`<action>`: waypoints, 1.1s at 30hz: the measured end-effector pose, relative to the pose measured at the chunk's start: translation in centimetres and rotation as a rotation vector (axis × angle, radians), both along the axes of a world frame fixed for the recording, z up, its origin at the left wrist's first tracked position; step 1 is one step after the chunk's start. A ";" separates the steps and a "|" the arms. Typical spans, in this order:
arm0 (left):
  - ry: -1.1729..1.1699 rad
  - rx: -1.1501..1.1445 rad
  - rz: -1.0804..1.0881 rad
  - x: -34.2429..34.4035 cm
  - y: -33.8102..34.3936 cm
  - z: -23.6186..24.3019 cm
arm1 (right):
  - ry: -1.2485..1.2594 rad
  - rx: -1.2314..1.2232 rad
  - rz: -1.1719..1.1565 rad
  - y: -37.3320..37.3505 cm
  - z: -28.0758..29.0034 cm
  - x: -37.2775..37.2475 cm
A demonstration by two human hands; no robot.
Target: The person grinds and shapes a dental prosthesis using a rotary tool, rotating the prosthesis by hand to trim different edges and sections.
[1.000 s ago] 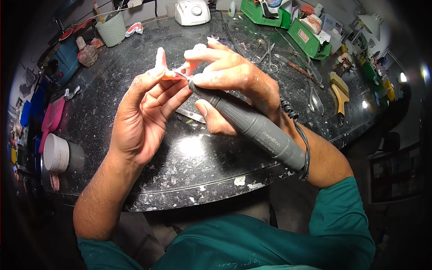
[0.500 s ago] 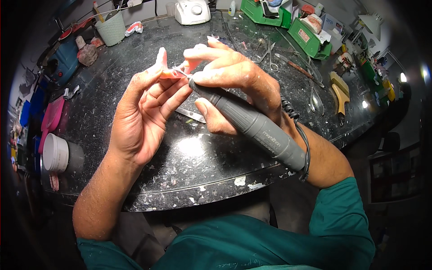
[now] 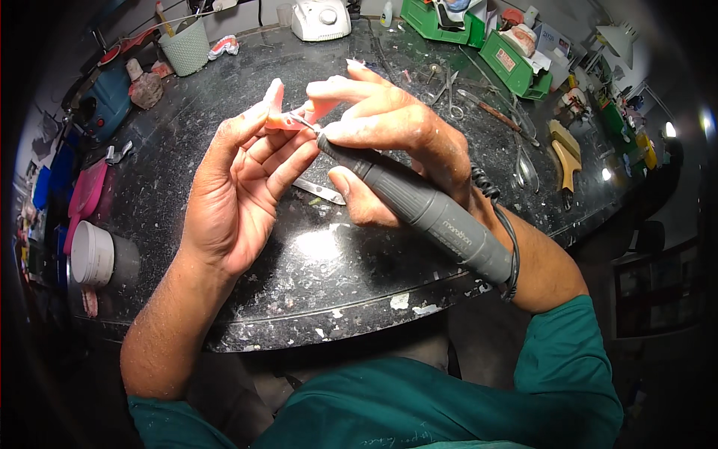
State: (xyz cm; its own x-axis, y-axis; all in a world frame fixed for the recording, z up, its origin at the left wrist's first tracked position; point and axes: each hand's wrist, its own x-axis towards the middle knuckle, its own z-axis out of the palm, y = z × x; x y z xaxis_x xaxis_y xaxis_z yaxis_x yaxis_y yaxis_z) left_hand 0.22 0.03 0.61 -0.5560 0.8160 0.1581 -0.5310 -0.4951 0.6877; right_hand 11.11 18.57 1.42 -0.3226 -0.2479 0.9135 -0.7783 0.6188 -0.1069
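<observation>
My left hand (image 3: 238,196) is closed on a small pink denture piece (image 3: 298,122), pinched between thumb and fingers above the bench. My right hand (image 3: 411,138) is wrapped round a dark grey rotary handpiece (image 3: 437,213), which slants from upper left to lower right. Its thin metal bur (image 3: 303,121) lies against or very close to the pink piece; exact contact is too small to tell. A coiled black cord (image 3: 486,183) runs from the handpiece's rear beside my right wrist. The fingers partly hide the pink piece.
Beneath my hands lies a flat metal blade (image 3: 320,191) on the speckled black bench (image 3: 329,284). A white control box (image 3: 321,20) and green bins (image 3: 516,66) stand behind. Scissors (image 3: 453,97) and a wooden brush (image 3: 566,157) lie right; a white tub (image 3: 91,254) stands left.
The handpiece and my right hand have shifted slightly right and down. My left hand has barely moved and keeps its hold on the pink piece.
</observation>
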 end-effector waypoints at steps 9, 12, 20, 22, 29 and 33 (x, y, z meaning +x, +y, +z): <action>-0.002 -0.009 0.025 0.1 0.0 0.1 | 0.011 0.029 -0.028 -0.2 0.2 0.1; 0.004 0.009 -0.003 0.1 0.0 0.1 | 0.011 0.016 -0.014 0.1 0.1 0.0; 0.123 -0.079 0.047 -0.3 -0.2 0.0 | -0.071 -0.013 0.012 0.1 0.0 0.6; 0.159 -0.124 0.100 -0.2 -0.3 0.0 | -0.138 -0.050 0.029 -0.2 -0.1 0.7; 0.215 -0.126 0.130 -0.2 0.0 0.1 | -0.129 -0.254 0.055 -0.7 -0.6 0.4; 0.250 -0.066 0.064 -0.5 -0.3 -0.1 | -0.252 -0.259 0.111 -0.9 -0.3 0.9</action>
State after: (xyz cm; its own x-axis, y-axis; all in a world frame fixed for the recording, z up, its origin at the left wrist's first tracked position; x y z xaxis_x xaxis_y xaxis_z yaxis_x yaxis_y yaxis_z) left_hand -0.32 -0.25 0.51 -0.5569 0.7937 0.2447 -0.3095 -0.4717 0.8256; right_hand 12.02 17.69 1.14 -0.5289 -0.0655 0.8461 -0.7688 0.4593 -0.4450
